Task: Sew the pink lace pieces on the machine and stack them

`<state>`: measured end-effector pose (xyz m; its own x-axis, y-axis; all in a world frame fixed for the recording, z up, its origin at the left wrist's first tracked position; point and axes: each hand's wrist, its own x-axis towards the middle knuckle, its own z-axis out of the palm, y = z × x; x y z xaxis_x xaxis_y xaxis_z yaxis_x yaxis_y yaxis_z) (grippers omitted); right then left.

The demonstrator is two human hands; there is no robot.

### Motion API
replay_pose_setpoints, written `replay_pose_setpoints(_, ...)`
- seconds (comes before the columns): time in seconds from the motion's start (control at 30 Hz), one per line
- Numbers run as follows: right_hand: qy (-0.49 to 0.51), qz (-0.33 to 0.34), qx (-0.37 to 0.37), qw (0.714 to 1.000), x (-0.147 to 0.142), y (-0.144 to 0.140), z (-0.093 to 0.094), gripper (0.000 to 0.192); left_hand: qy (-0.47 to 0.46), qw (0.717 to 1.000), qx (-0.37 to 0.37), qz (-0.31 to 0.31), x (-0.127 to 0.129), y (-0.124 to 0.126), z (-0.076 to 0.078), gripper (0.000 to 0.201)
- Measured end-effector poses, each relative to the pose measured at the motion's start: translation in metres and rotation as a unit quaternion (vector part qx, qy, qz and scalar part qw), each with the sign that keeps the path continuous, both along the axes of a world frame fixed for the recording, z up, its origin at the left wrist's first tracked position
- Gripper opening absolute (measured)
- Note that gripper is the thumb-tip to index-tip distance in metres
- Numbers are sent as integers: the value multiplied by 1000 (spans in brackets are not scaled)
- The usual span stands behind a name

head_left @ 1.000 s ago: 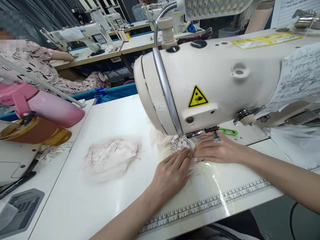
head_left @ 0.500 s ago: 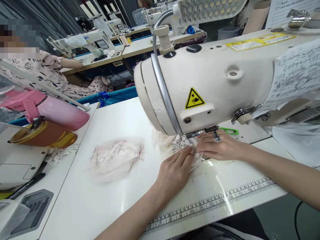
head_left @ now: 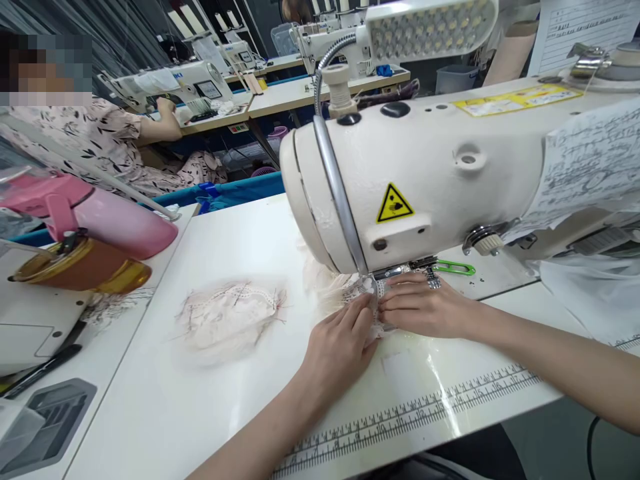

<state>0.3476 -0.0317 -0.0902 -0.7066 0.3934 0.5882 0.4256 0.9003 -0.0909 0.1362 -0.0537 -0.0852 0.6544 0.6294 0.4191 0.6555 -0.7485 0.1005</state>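
Under the sewing machine [head_left: 425, 180] head, I see both hands, left [head_left: 340, 343] and right [head_left: 420, 307], pressed flat on lace fabric [head_left: 367, 293]; a lace pile [head_left: 227, 320] lies left on the desk [head_left: 225, 413], beside a pink bottle [head_left: 100, 217].

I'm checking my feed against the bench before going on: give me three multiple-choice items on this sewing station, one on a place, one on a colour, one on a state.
1. Where does the pile of lace pieces lie?
A. left of both hands
B. on top of the machine
C. right of the green clip

2. What colour is the warning sticker on the sewing machine?
A. blue
B. yellow
C. red

3. How are the left hand and right hand placed?
A. lifted off the table
B. holding scissors
C. flat on the lace piece under the machine head

Answers: 1 A, the pile sits on the table left of the hands. 2 B, it is a yellow triangle. 3 C, both sets of fingers press the lace down.
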Motion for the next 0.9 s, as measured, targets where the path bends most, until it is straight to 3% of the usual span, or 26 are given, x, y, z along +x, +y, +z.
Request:
replay_pose_setpoints(0.27,-9,-14,-9,1000,-4,1,-4,25,-9,1000,-18,22,-2,6,0,29)
replay_pose_setpoints(0.5,1,-40,-8,999,-6,2,-11,21,-16,999,-30,38,-1,9,0,25)
replay_pose_setpoints(0.7,-26,-80,18,996,-3,-2,1,26,-2,999,-18,36,-1,10,0,19)
replay_pose_setpoints(0.9,-42,-130,47,989,-2,-4,6,28,1,1000,5,17,-1,11,-1,27)
